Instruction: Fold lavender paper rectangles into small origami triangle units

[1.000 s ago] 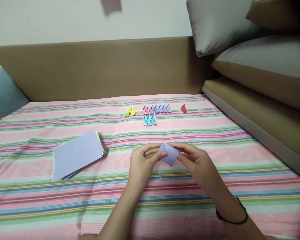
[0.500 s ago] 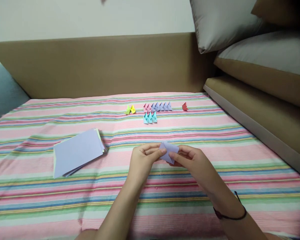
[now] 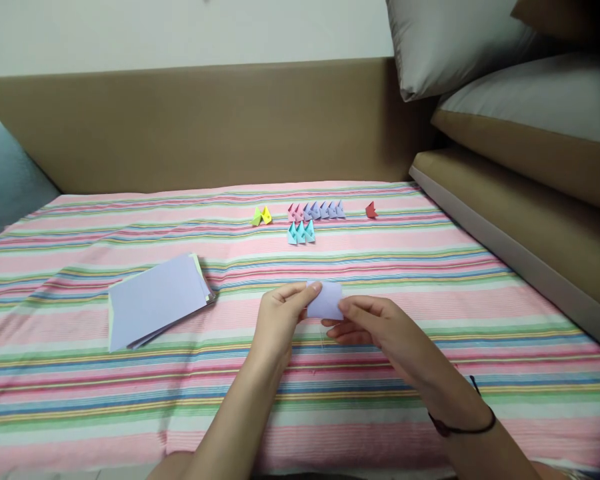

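My left hand (image 3: 279, 319) and my right hand (image 3: 375, 328) together pinch a small folded lilac paper (image 3: 325, 300) just above the striped sheet (image 3: 330, 400). Thumb and fingers of both hands are closed on its edges. A black band circles my right wrist. To the left lies a stack of lilac paper sheets (image 3: 155, 300). Farther back sit small folded paper pieces: two yellow (image 3: 261, 215), a pink and lilac row (image 3: 315, 211), three light blue (image 3: 301, 233) and one red (image 3: 371, 210).
A brown padded headboard (image 3: 205, 127) runs along the back. Grey and brown cushions (image 3: 520, 100) are piled at the right, over a brown ledge (image 3: 525, 220). A blue-grey pillow (image 3: 5, 187) sits at the far left.
The lilac paper showed a pointed diamond shape before; now it looks like a flatter, squarer piece. Both hands shifted slightly upward and closer over it.
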